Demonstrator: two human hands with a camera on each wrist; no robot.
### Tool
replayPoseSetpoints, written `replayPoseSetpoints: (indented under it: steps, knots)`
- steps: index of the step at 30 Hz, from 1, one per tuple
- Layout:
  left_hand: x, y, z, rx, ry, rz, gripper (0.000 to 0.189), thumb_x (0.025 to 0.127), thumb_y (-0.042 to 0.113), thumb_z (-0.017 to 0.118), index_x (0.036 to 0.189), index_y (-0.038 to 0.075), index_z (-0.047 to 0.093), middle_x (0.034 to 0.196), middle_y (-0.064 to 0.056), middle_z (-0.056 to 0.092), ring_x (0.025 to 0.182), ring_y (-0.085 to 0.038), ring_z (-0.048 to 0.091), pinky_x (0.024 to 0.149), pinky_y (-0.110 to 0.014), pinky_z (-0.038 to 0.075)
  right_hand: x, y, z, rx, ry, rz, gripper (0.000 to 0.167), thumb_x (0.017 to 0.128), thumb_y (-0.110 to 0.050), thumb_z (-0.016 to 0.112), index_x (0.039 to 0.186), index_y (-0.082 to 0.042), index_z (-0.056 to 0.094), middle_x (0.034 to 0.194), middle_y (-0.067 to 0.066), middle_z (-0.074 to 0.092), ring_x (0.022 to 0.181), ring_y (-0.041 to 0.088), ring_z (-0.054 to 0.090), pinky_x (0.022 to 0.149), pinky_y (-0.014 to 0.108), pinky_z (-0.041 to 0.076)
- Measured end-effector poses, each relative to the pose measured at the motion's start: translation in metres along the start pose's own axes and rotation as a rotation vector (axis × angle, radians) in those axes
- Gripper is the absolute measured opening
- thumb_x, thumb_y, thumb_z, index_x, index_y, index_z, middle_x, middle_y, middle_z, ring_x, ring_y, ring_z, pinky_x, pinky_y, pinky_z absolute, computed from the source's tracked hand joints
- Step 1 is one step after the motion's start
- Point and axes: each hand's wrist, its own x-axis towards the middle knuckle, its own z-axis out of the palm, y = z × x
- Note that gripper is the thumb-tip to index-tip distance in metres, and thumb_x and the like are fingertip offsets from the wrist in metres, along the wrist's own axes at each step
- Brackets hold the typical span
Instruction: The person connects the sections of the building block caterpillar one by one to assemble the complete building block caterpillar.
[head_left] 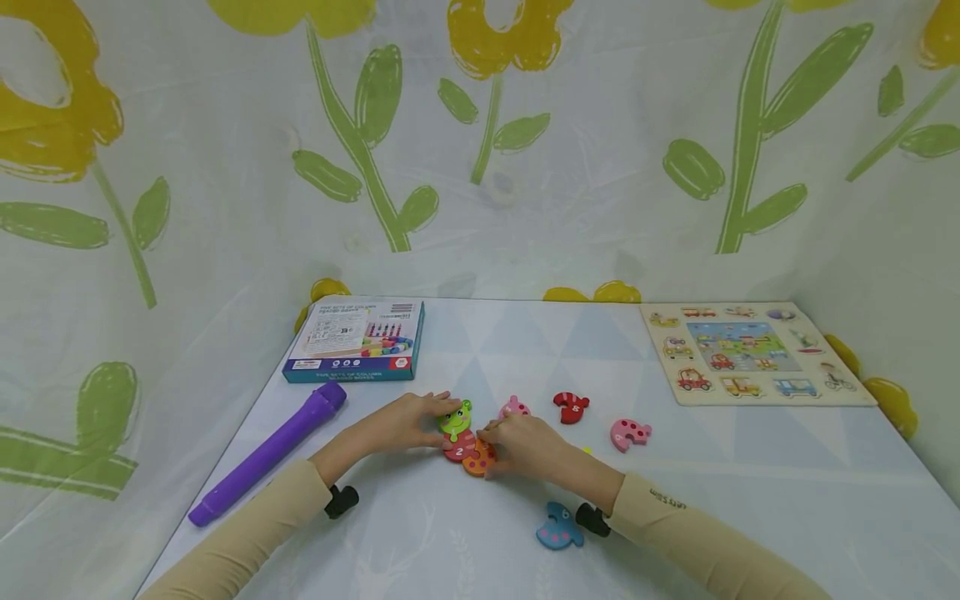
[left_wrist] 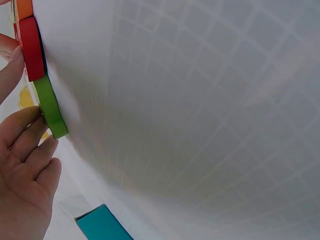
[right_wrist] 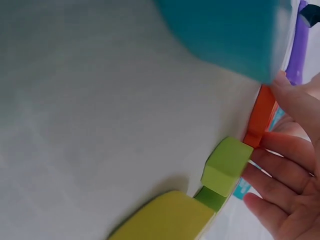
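Pinched the orange dotted piece (head_left: 477, 463) in the right grip (head_left: 527, 448), held the green head piece (head_left: 455, 423) and red number-2 piece (head_left: 458, 449) in the left grip (head_left: 408, 421), with all three touching on the desk (head_left: 495, 342). Saw a pink piece (head_left: 514, 406) just beyond the right grip and a blue piece (head_left: 558, 527) near the right sleeve (head_left: 690, 525).

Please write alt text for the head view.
A left hand holds a green-faced piece and a red piece, while the right hand holds an orange piece against the red, on a pale table. Loose puzzle pieces lie nearby; a box and purple stick lie left, a picture board far right.
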Motion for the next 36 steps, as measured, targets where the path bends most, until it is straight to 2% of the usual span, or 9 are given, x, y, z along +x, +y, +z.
replayPoseSetpoints:
  steps: [6, 10, 14, 18, 24, 30, 36]
  knots:
    - [0.000, 0.000, -0.001, 0.004, 0.004, -0.012, 0.065, 0.084, 0.038, 0.074, 0.142, 0.019, 0.051, 0.146, -0.007, 0.044, 0.136, -0.037, 0.036, 0.107, -0.049, 0.035, 0.000, 0.001, 0.001, 0.003, 0.015, -0.009, 0.058, 0.075, -0.041, 0.082, 0.120, -0.008, 0.069, 0.115, 0.004, 0.070, 0.102, 0.018, 0.065, 0.075, 0.021, 0.055]
    - [-0.001, 0.000, -0.001, 0.000, 0.007, -0.010, 0.065, 0.084, 0.037, 0.074, 0.142, 0.018, 0.050, 0.146, -0.007, 0.044, 0.136, -0.038, 0.035, 0.108, -0.049, 0.034, -0.002, 0.002, 0.000, 0.020, 0.023, -0.021, 0.061, 0.074, -0.041, 0.082, 0.122, -0.008, 0.068, 0.119, 0.005, 0.068, 0.108, 0.019, 0.064, 0.080, 0.024, 0.055]
    - [-0.001, 0.000, 0.000, 0.001, 0.012, -0.014, 0.065, 0.084, 0.036, 0.075, 0.142, 0.019, 0.050, 0.147, -0.007, 0.044, 0.137, -0.039, 0.034, 0.108, -0.050, 0.034, -0.006, 0.005, -0.004, 0.042, 0.057, -0.047, 0.061, 0.075, -0.041, 0.082, 0.123, -0.007, 0.067, 0.120, 0.005, 0.067, 0.111, 0.019, 0.063, 0.086, 0.029, 0.054]
    - [-0.003, 0.001, 0.000, 0.002, 0.019, -0.008, 0.065, 0.085, 0.035, 0.074, 0.142, 0.017, 0.050, 0.147, -0.007, 0.044, 0.138, -0.036, 0.033, 0.109, -0.051, 0.032, -0.012, 0.008, -0.005, 0.065, 0.090, -0.052, 0.058, 0.076, -0.038, 0.082, 0.122, -0.006, 0.067, 0.120, 0.005, 0.067, 0.111, 0.020, 0.063, 0.084, 0.030, 0.055]
    - [-0.006, 0.003, 0.002, 0.002, 0.023, 0.000, 0.066, 0.086, 0.037, 0.073, 0.143, 0.016, 0.048, 0.148, -0.003, 0.043, 0.140, -0.031, 0.030, 0.109, -0.048, 0.033, -0.024, 0.009, -0.007, 0.102, 0.085, -0.012, 0.057, 0.077, -0.037, 0.081, 0.123, -0.007, 0.067, 0.123, 0.006, 0.065, 0.117, 0.023, 0.060, 0.092, 0.039, 0.051]
    - [-0.008, 0.005, 0.005, 0.024, 0.026, -0.020, 0.070, 0.084, 0.042, 0.072, 0.144, 0.016, 0.047, 0.149, -0.004, 0.042, 0.140, -0.030, 0.031, 0.109, -0.048, 0.033, -0.037, 0.012, -0.012, 0.113, 0.083, 0.043, 0.060, 0.077, -0.037, 0.080, 0.127, -0.008, 0.064, 0.127, 0.006, 0.063, 0.121, 0.025, 0.057, 0.094, 0.042, 0.050]
    - [-0.007, 0.004, 0.006, 0.023, 0.024, -0.027, 0.072, 0.083, 0.044, 0.073, 0.144, 0.014, 0.047, 0.149, -0.005, 0.042, 0.140, -0.030, 0.031, 0.109, -0.047, 0.033, -0.044, 0.017, -0.017, 0.138, 0.089, 0.090, 0.060, 0.077, -0.035, 0.081, 0.129, -0.010, 0.063, 0.127, 0.005, 0.063, 0.123, 0.027, 0.054, 0.101, 0.049, 0.041]
